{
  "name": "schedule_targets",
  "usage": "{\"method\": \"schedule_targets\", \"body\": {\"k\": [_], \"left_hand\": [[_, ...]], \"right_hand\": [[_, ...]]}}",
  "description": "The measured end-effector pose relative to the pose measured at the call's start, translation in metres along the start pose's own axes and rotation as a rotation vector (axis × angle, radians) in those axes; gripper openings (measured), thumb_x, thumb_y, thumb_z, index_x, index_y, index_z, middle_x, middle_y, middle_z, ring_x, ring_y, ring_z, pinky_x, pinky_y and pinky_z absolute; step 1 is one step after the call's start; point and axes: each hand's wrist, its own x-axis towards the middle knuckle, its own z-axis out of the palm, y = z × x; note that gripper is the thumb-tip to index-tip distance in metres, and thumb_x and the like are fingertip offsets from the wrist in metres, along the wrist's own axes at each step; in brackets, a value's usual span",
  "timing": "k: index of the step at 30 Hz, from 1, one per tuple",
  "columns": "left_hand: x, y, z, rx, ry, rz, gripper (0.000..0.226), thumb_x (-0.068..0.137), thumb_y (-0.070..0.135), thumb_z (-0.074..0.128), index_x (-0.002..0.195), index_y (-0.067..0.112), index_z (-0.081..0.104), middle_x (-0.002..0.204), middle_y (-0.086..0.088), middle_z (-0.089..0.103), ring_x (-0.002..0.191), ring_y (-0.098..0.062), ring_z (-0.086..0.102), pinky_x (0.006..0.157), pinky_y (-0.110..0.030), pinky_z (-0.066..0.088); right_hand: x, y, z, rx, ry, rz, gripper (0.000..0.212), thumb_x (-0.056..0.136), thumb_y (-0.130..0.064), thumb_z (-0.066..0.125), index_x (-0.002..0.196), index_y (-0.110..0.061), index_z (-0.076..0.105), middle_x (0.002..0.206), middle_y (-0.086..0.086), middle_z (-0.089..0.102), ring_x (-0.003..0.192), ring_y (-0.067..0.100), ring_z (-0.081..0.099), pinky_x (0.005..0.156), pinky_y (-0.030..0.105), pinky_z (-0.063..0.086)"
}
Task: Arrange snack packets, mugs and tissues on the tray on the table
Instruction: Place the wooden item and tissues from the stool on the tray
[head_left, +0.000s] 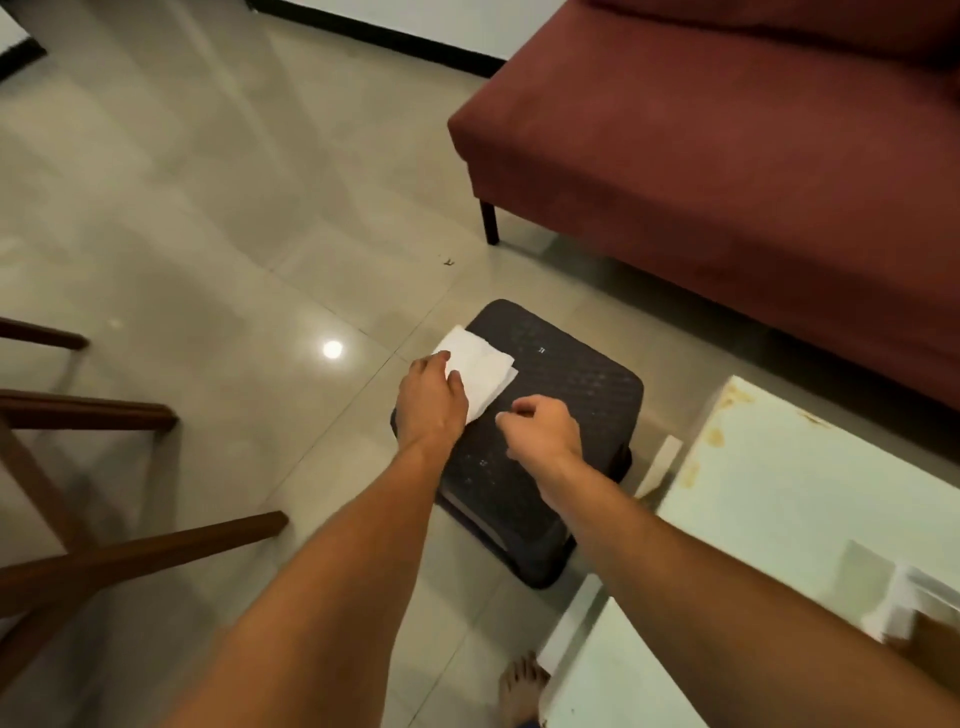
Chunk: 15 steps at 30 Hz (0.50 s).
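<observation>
A white folded tissue (480, 371) lies on the far left corner of a dark plastic stool (561, 415) on the floor. My left hand (428, 397) rests flat on the tissue's near left edge, fingers spread over it. Just right of the tissue, my right hand (540, 428) hovers over the stool with fingers curled and nothing visibly in them. More white tissues (909, 605) sit on the pale table (779, 499) at the lower right, partly hidden by my right forearm. No tray, mug or snack packet is in view.
A maroon sofa (727, 171) fills the upper right behind the stool. Wooden chair legs (104, 519) stand at the left. Glossy tiled floor (208, 208) spreads to the upper left. My bare foot (522, 686) is beside the table's near edge.
</observation>
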Motion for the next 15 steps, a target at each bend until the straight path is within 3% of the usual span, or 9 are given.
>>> {"method": "schedule_targets", "body": {"k": [2, 3, 6, 8, 15], "left_hand": [[0.019, -0.016, 0.006, 0.001, -0.027, -0.005, 0.042, 0.104, 0.024, 0.047, 0.146, 0.016, 0.048, 0.147, -0.007, 0.051, 0.131, -0.027, 0.051, 0.107, -0.041, 0.044], [0.027, -0.022, 0.011, 0.005, -0.034, -0.002, 0.043, 0.104, 0.023, 0.048, 0.146, 0.015, 0.047, 0.147, -0.008, 0.051, 0.131, -0.028, 0.050, 0.107, -0.040, 0.044], [0.048, -0.034, 0.023, 0.045, -0.107, -0.039, 0.047, 0.104, 0.026, 0.047, 0.149, 0.013, 0.040, 0.148, -0.011, 0.049, 0.130, -0.031, 0.050, 0.107, -0.044, 0.043], [0.057, -0.038, 0.030, 0.084, -0.163, -0.085, 0.049, 0.104, 0.031, 0.046, 0.149, 0.013, 0.038, 0.146, -0.013, 0.049, 0.129, -0.033, 0.051, 0.106, -0.048, 0.043], [0.077, -0.050, 0.033, 0.098, -0.159, -0.075, 0.044, 0.097, 0.037, 0.057, 0.133, 0.011, 0.058, 0.124, -0.013, 0.063, 0.112, -0.031, 0.060, 0.092, -0.042, 0.053]], "right_hand": [[0.014, -0.007, 0.025, 0.014, 0.029, 0.063, 0.004, 0.088, -0.022, 0.065, 0.089, -0.021, 0.069, 0.088, 0.002, 0.067, 0.079, 0.017, 0.064, 0.076, 0.033, 0.058], [0.021, -0.010, 0.035, 0.026, 0.042, 0.100, 0.006, 0.087, -0.022, 0.065, 0.088, -0.017, 0.068, 0.089, 0.004, 0.068, 0.079, 0.019, 0.064, 0.073, 0.033, 0.056], [0.039, -0.017, 0.052, 0.074, 0.087, 0.217, 0.020, 0.083, -0.020, 0.065, 0.100, -0.009, 0.066, 0.098, 0.008, 0.067, 0.086, 0.025, 0.065, 0.070, 0.034, 0.054], [0.048, -0.020, 0.058, 0.117, 0.121, 0.278, 0.032, 0.080, -0.019, 0.068, 0.110, -0.007, 0.067, 0.105, 0.011, 0.070, 0.093, 0.029, 0.067, 0.080, 0.037, 0.059], [0.065, -0.029, 0.074, 0.294, 0.149, 0.387, 0.045, 0.082, -0.021, 0.077, 0.121, -0.008, 0.059, 0.114, 0.013, 0.068, 0.100, 0.030, 0.067, 0.089, 0.043, 0.059]]}}
